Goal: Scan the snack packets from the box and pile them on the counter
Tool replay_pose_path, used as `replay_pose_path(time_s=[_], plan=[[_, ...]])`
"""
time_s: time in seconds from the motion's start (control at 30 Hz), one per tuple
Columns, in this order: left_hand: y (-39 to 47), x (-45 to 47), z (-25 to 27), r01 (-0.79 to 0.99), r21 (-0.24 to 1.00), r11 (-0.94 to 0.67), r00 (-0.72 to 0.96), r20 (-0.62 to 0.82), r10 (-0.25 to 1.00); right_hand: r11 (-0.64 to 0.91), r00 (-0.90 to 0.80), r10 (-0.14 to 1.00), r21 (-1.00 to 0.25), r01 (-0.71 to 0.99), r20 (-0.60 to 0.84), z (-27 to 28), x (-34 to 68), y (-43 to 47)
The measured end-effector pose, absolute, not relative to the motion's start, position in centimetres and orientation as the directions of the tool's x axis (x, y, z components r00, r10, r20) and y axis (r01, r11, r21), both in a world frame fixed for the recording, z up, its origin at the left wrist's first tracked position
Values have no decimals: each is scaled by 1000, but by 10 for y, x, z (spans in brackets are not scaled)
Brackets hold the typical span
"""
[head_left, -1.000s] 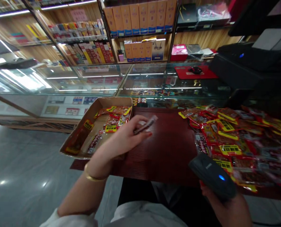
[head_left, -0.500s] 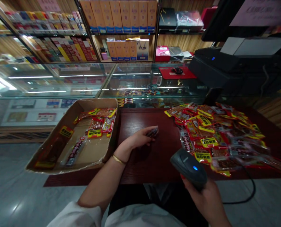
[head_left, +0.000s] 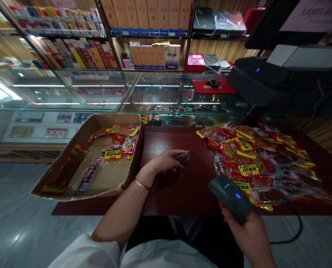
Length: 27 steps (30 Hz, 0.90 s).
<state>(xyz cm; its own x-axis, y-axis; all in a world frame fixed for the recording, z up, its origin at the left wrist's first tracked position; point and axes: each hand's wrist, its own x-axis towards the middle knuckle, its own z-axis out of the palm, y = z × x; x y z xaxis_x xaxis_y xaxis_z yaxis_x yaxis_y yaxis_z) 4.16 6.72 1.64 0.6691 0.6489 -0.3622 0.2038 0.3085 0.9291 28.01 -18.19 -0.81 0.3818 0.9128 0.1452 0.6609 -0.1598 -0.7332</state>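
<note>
My left hand [head_left: 169, 161] is closed around a small snack packet [head_left: 183, 156] in clear and dark wrapping, just over the dark red tabletop [head_left: 166, 138]. My right hand [head_left: 251, 232] grips a black barcode scanner [head_left: 229, 194] with a blue light on top; its head points left toward the packet. Beyond the scanner spreads a heap of snack packets [head_left: 248, 170] in red, yellow and clear wrappers. To the left, an open cardboard box [head_left: 104, 190] holds several packets, among them a long dark-labelled one [head_left: 90, 175].
Behind the table runs a glass display counter [head_left: 160, 87], with a red mouse pad [head_left: 196, 86] and a computer mouse [head_left: 213, 83] on it. Black till equipment [head_left: 255, 83] stands at the back right. The scanner's cable [head_left: 297, 227] hangs past the front edge.
The scanner in my right hand has shifted slightly right and down. The packet in my left hand has turned a little. The camera view has moved slightly.
</note>
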Motion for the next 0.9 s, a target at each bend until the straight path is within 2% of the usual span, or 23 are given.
replay_pose_path(time_s=[0.23,0.43,0.63,0.77,0.9], plan=[[69,43,17,236,920,312,663,-387,640,-132,348,922,-709,693,169,-11,280,-182],[66,44,22,265,931,250,651,-364,666,-123,349,915,-687,716,200,-14,279,-184],[67,45,21,245,910,335,637,-412,652,-115,340,920,-694,711,195,-12,279,-181],[63,43,23,182,899,397,574,-425,699,-113,360,914,-732,671,189,-3,275,-178],[56,53,32,19,894,448,558,-381,737,-73,394,891,-783,618,227,10,270,-177]])
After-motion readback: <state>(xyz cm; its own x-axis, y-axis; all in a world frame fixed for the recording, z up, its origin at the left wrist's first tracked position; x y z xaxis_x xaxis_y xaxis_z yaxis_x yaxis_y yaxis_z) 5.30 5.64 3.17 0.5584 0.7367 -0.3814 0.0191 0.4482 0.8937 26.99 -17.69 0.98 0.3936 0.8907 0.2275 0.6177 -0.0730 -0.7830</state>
